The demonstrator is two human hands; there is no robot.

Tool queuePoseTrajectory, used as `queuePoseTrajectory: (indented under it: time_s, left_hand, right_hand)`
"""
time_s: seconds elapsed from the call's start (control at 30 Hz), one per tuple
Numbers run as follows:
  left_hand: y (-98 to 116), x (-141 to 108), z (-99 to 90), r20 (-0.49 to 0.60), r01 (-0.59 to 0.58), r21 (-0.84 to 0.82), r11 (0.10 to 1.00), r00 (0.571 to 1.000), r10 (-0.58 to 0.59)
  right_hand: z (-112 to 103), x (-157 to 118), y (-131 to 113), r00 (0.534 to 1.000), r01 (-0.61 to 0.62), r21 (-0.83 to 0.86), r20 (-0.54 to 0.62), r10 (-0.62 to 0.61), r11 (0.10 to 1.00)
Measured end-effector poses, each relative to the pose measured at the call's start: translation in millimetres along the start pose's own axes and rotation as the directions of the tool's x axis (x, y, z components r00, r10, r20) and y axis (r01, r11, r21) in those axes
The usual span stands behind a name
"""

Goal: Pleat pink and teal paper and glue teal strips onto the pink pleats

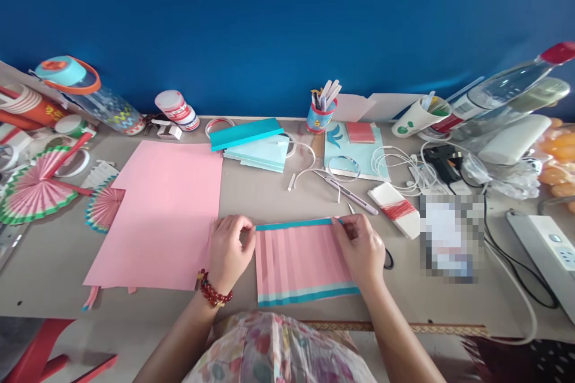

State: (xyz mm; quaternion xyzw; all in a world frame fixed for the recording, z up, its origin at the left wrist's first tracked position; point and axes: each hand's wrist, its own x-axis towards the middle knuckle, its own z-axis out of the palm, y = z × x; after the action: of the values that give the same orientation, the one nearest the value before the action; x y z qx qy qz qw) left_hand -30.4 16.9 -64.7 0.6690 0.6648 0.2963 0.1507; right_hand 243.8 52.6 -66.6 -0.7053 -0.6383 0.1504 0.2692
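A pink sheet of paper (300, 260) with pleat creases lies in front of me on the desk. Blue strips run along its far and near edges, with a paler band by the near one. My left hand (231, 251), a red bead bracelet (213, 294) on its wrist, pinches the far left corner. My right hand (362, 248) grips the blue far edge near the right corner, its fingers partly hiding that side. Left of the left hand lies larger pink paper (168, 215). Beyond it rest two folded paper fans (38, 185), one partly covered.
Teal and pale blue paper strips (251, 140) lie behind the sheet. Further right are a lilac craft knife (353, 194), a red-marked white block (395, 209), tangled earphones (404, 170) and a power strip (545, 251). A pen cup (321, 116) and bottles (99, 102) stand along the blue wall.
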Motion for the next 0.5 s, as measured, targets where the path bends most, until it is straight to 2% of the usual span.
queuePoseTrajectory:
  time_s: [0.5]
  left_hand:
    - [5.1,3.9,-5.1,0.040,0.030,-0.040,0.999,0.999,-0.029]
  right_hand:
    - [-0.9,0.1,2.5,0.998,-0.065,0.063,-0.001,0.066,0.996]
